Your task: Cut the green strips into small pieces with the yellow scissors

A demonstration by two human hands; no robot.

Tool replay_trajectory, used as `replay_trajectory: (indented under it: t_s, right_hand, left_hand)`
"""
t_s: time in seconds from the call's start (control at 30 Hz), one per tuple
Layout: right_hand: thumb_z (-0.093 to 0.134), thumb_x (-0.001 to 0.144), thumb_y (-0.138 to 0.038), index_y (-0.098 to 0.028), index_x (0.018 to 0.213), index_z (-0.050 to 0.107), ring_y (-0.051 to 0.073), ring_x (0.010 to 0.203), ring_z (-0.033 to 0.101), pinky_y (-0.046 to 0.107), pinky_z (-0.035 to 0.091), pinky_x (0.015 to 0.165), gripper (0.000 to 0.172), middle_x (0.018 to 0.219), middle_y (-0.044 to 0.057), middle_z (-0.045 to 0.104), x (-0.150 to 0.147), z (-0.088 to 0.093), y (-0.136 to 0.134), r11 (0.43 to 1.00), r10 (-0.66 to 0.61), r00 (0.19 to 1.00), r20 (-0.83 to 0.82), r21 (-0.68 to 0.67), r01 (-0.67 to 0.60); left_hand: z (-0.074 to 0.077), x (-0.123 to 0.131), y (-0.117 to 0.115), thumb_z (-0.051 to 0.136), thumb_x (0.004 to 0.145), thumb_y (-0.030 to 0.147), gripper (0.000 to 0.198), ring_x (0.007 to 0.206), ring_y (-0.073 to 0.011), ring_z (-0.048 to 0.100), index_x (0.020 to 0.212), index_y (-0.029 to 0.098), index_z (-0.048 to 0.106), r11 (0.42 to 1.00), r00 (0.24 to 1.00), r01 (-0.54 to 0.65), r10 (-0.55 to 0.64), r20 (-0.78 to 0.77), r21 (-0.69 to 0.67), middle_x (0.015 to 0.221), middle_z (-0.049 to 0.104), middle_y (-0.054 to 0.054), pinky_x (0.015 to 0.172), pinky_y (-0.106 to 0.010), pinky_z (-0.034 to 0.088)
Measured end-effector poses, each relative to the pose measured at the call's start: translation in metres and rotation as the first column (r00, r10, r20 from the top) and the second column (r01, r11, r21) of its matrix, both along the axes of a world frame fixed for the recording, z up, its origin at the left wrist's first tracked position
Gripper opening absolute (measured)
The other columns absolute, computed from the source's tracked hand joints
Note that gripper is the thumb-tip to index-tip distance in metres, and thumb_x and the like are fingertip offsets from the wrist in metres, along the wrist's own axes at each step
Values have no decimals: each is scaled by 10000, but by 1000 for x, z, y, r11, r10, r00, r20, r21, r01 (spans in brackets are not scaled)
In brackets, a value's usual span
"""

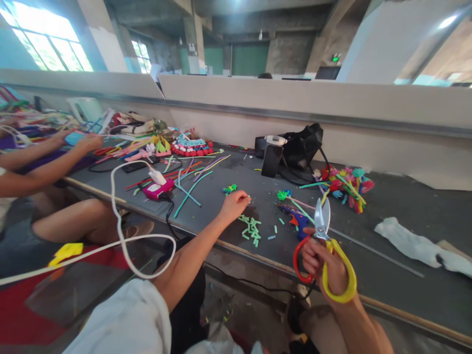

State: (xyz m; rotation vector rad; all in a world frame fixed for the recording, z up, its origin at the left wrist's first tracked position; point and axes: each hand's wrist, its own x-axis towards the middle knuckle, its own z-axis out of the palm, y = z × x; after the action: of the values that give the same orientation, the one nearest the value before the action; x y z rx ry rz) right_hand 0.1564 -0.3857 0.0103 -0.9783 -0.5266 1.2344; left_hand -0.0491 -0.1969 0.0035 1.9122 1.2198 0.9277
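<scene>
My right hand (324, 260) is wrapped round scissors (321, 221) with one red and one yellow handle loop; their blades point up and stand slightly apart. My left hand (235, 204) is pinched closed above the table, with a tiny pale bit at the fingertips too small to name. Just below it lies a pile of short green pipe cleaner pieces (251, 230). A small green and blue fuzzy bundle (229, 189) sits behind that hand. Beside the scissors rests a blue glue gun (303, 223), partly hidden by my right hand.
Long pipe cleaners (193, 191) and a pink box with a white plug (158, 188) lie left. Behind are a black bag (304, 145) and phone (272, 161). Colourful pipe cleaner flowers (350, 184) lie right. A white cable (121, 231) loops before the table; a co-worker's hands (88, 142) work left.
</scene>
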Motion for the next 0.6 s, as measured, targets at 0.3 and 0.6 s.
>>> replay_trajectory:
  t_s: [0.3, 0.6]
  right_hand:
    - [825, 675, -302, -250, 1119, 614, 30, 433, 336, 127, 305, 368, 494, 594, -95, 422, 0, 0, 1, 1000, -7, 1000, -1, -3, 7]
    - [810, 716, -305, -234, 1091, 623, 31, 431, 341, 125, 306, 358, 424, 593, -91, 427, 0, -1, 1, 1000, -11, 1000, -14, 4, 11]
  left_hand:
    - [-12, 24, -23, 622, 769, 270, 118, 797, -184, 650, 766, 180, 698, 991, 982, 99, -83, 172, -92, 836, 743, -40, 753, -291, 474]
    - [7, 21, -25, 554, 775, 354, 209, 721, -164, 607, 731, 175, 654, 998, 925, -26, 47, 378, -59, 736, 689, -29, 688, -277, 456]
